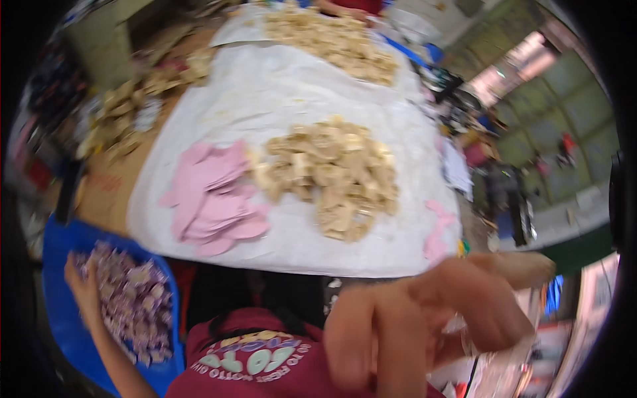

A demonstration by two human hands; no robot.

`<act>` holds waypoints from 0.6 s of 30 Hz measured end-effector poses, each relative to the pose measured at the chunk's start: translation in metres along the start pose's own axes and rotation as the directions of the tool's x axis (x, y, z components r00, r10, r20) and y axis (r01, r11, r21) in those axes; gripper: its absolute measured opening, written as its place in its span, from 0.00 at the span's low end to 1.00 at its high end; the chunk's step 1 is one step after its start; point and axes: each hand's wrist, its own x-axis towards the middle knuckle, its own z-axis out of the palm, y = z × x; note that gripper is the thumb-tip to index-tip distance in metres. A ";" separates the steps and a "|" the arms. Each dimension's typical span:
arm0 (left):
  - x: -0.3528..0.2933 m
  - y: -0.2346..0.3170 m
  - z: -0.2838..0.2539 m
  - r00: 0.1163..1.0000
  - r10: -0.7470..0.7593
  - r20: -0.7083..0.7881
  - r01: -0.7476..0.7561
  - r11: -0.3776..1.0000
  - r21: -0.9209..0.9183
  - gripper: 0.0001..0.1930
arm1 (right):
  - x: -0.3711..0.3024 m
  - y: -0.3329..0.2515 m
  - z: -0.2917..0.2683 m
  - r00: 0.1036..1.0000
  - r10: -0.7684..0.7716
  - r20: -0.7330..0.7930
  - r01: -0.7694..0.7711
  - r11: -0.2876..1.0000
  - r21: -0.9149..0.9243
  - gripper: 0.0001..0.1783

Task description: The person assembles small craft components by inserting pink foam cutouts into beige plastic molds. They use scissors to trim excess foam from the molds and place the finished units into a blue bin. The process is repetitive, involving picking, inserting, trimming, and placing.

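On the far left my left hand (83, 285) reaches into a blue plastic bin (63, 318). Its thumb and fingers are apart, at the edge of a heap of small purple-and-clear wrapped pieces (133, 302). My right hand (431, 318) is raised close to the camera at the lower right, large and blurred. Its fingers are bent but spread, and I make out nothing held in them. Beyond it stands a white-covered table (219, 79), bearing a stack of pink flat cut-outs (212, 199) and a heap of beige-gold small pieces (328, 166).
Another beige heap (332, 40) covers the table's far end, where a person in red (355, 6) is partly visible. Pink scraps (436, 232) lie at the right table edge. More beige pieces (123, 109) rest on cardboard (109, 192) at left. Green cabinets (544, 132) stand at right.
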 end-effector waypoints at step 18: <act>0.029 0.075 0.007 0.974 0.108 -0.201 -0.123 0.990 -0.067 0.28 | 0.005 -0.011 0.021 0.988 -0.105 0.111 0.104 0.994 0.015 0.30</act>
